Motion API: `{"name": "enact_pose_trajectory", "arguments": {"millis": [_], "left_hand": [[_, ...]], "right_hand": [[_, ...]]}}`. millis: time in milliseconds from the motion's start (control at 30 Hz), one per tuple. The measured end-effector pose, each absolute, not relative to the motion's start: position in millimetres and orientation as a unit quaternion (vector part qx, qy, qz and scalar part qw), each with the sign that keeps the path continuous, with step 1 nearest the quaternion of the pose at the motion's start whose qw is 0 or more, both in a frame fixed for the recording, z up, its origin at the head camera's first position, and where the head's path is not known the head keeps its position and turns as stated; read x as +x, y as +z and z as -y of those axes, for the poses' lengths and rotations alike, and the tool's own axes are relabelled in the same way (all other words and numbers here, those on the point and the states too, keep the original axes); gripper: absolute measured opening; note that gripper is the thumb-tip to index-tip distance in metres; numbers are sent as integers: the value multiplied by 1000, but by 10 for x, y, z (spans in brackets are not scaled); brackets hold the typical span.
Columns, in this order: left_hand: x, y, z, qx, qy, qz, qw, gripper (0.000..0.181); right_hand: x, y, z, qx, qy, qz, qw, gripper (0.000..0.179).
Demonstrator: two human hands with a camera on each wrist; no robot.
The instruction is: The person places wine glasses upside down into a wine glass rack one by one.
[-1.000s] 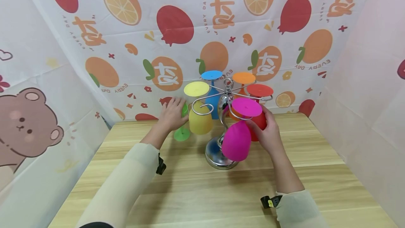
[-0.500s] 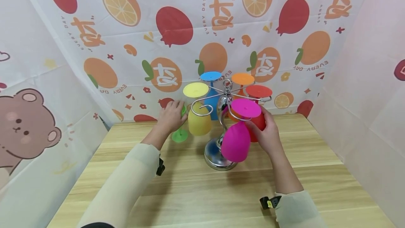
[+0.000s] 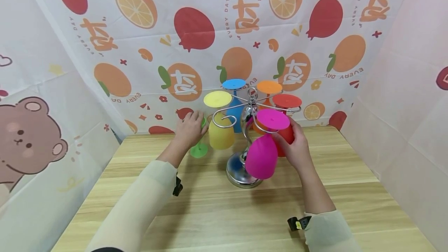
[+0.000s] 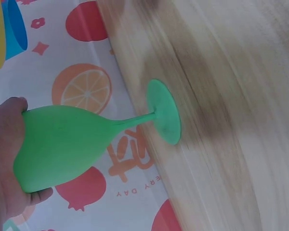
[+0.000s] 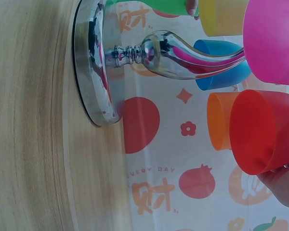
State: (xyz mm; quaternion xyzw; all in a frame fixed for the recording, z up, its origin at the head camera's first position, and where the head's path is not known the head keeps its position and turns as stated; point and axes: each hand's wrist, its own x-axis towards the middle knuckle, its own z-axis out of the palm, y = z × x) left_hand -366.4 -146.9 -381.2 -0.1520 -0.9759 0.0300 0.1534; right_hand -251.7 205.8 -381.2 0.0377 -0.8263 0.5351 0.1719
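My left hand (image 3: 189, 129) grips a green goblet (image 4: 67, 144) by its bowl, thumb and fingers on opposite sides of the rim. The goblet is upright with its foot at the tabletop; whether it touches the wood I cannot tell. A chrome stemware rack (image 3: 244, 170) carries goblets upside down by their feet. Around the red goblet (image 5: 260, 134) on its right side curls my right hand (image 3: 297, 145). Closer to me hangs the magenta goblet (image 3: 261, 156). A yellow goblet (image 3: 221, 133) hangs beside my left hand, with the blue goblet (image 3: 234, 112) and orange goblet (image 5: 219, 120) behind.
The rack's round base stands on a wood-grain table (image 3: 217, 213). A fruit-print cloth (image 3: 217, 22) hangs right behind the table's far edge, and pale cloths hang at both sides. Wire arms (image 3: 227, 108) of the rack spread close to both hands.
The left hand has lowered slightly with the green goblet, whose foot has shifted a little left. The right hand, rack and hanging goblets look unmoved.
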Motion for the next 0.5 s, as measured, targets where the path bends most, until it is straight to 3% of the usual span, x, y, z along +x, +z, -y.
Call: {"name": "enact_pose_trajectory", "arguments": {"millis": [500], "left_hand": [[-3396, -3664, 1661, -133, -43, 981, 133, 60]], "right_hand": [[-2482, -3790, -2043, 36, 525, 832, 173, 89]]}}
